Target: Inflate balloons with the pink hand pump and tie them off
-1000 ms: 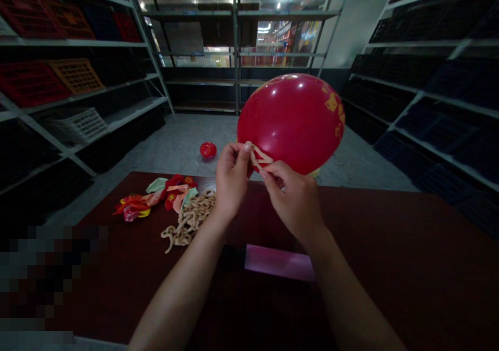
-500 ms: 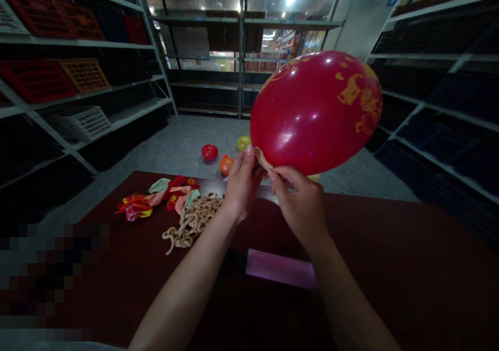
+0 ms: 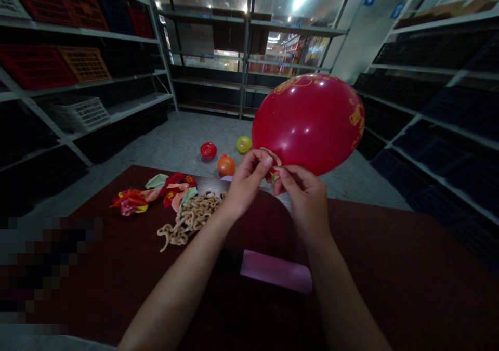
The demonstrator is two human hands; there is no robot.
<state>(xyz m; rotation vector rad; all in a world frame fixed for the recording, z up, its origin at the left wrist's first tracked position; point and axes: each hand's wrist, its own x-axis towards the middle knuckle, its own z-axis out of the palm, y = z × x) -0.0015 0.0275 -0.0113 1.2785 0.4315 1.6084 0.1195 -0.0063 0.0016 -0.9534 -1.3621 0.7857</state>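
Red balloon (image 3: pixel 310 125) lowered, left hand (image 3: pixel 248 178) beside right hand (image 3: pixel 307 197), pinching beige cord (image 3: pixel 274 156)

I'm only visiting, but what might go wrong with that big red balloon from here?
The red balloon could slip away: the left hand and right hand have only fingertips at its end, around a tan strip.

It might burst; its skin looks taut and fingertips press close to it.

The loose tan loops lie beside the left forearm, so they could perhaps snag.
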